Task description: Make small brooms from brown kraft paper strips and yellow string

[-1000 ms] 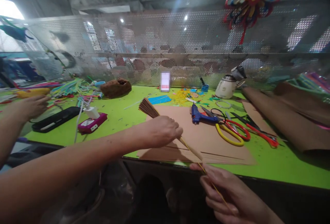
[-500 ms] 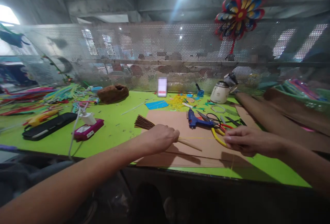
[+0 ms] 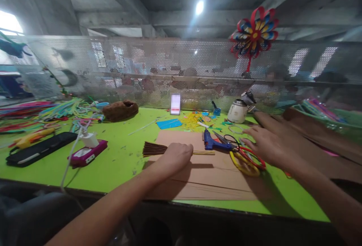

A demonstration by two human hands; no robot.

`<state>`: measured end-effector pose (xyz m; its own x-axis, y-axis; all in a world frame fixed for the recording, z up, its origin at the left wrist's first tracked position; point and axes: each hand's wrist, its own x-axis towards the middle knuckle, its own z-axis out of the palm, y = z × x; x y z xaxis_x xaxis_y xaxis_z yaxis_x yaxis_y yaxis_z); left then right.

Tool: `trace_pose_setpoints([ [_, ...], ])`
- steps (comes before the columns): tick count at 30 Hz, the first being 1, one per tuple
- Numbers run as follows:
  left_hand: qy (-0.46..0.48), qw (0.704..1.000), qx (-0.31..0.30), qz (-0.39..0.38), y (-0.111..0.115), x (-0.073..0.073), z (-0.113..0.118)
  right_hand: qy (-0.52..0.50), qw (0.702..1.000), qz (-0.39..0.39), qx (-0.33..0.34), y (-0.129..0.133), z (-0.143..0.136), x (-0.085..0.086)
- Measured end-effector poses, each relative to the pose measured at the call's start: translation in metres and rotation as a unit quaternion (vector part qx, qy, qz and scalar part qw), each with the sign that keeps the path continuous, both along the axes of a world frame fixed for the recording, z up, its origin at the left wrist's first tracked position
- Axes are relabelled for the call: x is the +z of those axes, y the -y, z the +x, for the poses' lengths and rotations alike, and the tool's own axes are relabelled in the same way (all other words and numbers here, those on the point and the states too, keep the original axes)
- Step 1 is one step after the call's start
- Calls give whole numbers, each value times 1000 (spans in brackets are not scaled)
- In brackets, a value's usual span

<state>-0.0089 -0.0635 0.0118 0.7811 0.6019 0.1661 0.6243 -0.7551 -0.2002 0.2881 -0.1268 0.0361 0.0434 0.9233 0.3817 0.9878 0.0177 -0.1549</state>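
My left hand (image 3: 178,154) is closed around a bundle of thin brown sticks (image 3: 154,148), held low over the brown cardboard (image 3: 195,176). Dark ends fan out to the left, and thin yellowish ends show on the right. My right hand (image 3: 264,144) is open, fingers stretched forward, with nothing seen in it. It hovers by the scissors with red handles (image 3: 261,162). Yellow scissor handles (image 3: 245,166) lie just left of these. A blue glue gun (image 3: 215,142) rests on the cardboard between my hands.
A purple power strip (image 3: 88,154) and a black case (image 3: 42,149) lie at the left. Behind are a brown hollow object (image 3: 120,111), yellow scraps (image 3: 194,120), a phone (image 3: 175,104) and a cream jug (image 3: 237,112). Brown sheets (image 3: 305,140) and a green basket (image 3: 333,119) stand right.
My right hand has opened and moved forward, away from the yellow handles. My left hand keeps its grip, and the bundle has turned from slanted to nearly level. The view has tipped upward.
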Motion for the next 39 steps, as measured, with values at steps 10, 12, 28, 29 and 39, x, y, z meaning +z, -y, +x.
trace_pose_setpoints([
  [10,-4,999,-25,-24,-13,-2,4,-176,931,-186,259,-17,-57,-1],
  [12,9,999,-16,-31,-12,-4,2,-202,925,-198,253,-24,-50,-8],
  [28,126,991,-8,-39,-3,-3,-2,-345,898,-165,219,-17,-40,-23],
  [29,130,991,-13,-36,-3,-3,-2,-341,904,-149,212,-16,-39,-24],
  [39,134,989,-34,-52,-11,-10,-2,-375,906,-21,194,-4,-34,-10],
])
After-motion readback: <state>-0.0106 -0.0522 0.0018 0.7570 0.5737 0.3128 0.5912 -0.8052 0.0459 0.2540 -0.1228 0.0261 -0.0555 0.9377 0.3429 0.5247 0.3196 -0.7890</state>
